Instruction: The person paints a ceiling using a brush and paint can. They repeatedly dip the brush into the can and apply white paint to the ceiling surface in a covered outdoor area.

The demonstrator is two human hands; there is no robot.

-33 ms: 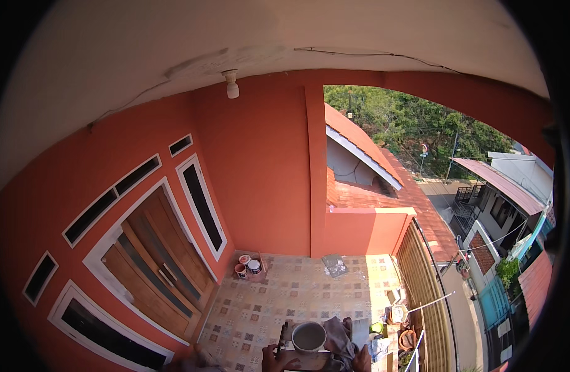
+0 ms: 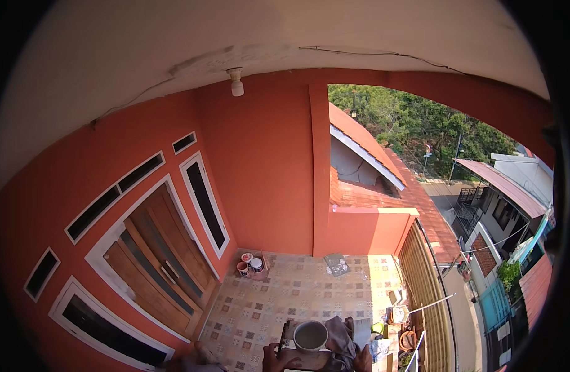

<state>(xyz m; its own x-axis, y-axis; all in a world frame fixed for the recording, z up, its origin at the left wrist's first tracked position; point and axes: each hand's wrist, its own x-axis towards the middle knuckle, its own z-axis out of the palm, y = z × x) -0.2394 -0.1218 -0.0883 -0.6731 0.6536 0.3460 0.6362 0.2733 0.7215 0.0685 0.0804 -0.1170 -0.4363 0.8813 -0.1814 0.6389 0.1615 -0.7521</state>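
Round pail (image 2: 310,351) with grey contents, seen from above: it stands on a dark platform (image 2: 315,361) between my hands, nearer my left. My left hand (image 2: 276,361) is at the platform's left edge, its fingers partly spread; whether they grip the edge, I cannot tell. My right hand (image 2: 363,359) is cut off by the lower border, at the side of a crumpled grey cloth (image 2: 341,345); whether it pinches the fabric is likewise unclear.
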